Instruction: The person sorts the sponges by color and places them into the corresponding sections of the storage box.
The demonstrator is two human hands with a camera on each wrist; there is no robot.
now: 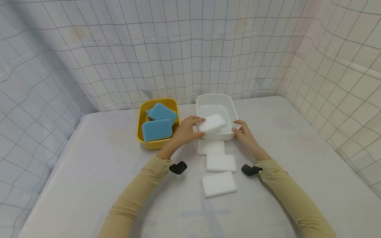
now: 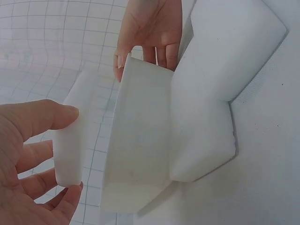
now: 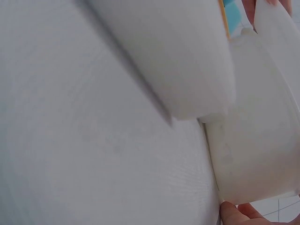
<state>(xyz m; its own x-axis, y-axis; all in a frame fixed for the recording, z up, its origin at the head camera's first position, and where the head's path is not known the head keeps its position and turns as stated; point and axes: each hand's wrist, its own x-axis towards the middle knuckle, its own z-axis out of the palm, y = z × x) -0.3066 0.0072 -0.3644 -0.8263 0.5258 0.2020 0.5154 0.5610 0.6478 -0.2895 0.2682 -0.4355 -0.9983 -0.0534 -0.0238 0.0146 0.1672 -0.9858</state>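
Note:
My left hand (image 1: 189, 130) pinches a white sponge (image 1: 212, 123) between thumb and fingers, tilted above the near part of the white bin (image 1: 205, 97). In the left wrist view this sponge (image 2: 70, 136) shows edge-on, apart from the bin's outer wall (image 2: 138, 140). At the bin's near right corner, my right hand (image 1: 245, 137) grips the rim and side. Three white sponges lie in a staggered line in front of the bin: one by its wall (image 1: 210, 148), a middle one (image 1: 221, 163) and the nearest one (image 1: 219, 184).
Left of the white bin stands a yellow bin (image 1: 138, 127) with several blue sponges (image 1: 157, 130) in it. A white cloth covers the table (image 1: 89, 185). Grid-patterned curtains (image 1: 184, 43) hang behind and on both sides.

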